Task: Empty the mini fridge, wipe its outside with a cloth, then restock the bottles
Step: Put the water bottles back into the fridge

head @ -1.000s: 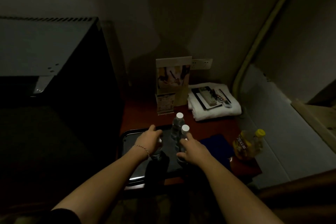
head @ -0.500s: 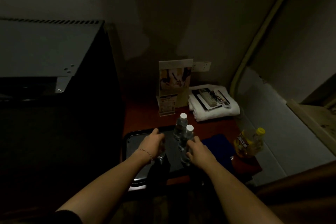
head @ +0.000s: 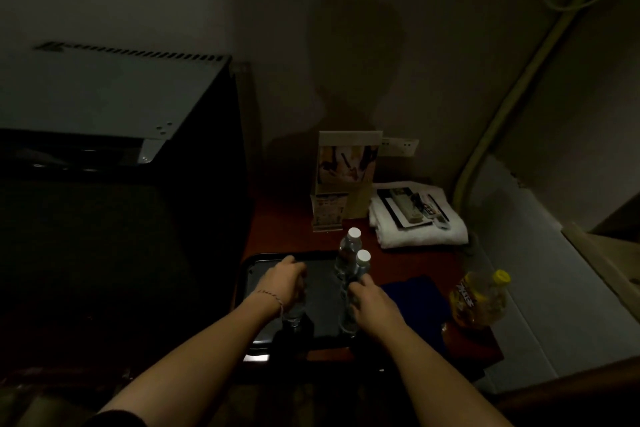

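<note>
Both hands have settled lower onto bottles standing on the black tray beside the mini fridge. Left hand fingers wrap one bottle; right hand fingers grip a second bottle. Judged: lifting for restocking is imminent.

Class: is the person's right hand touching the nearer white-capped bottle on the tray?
Touching. The head view shows the right hand with fingers curled round the nearer white-capped bottle.

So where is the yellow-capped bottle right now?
In the head view, the yellow-capped bottle sits at the table's right edge, right of the blue cloth and nearer than the white towel.
</note>
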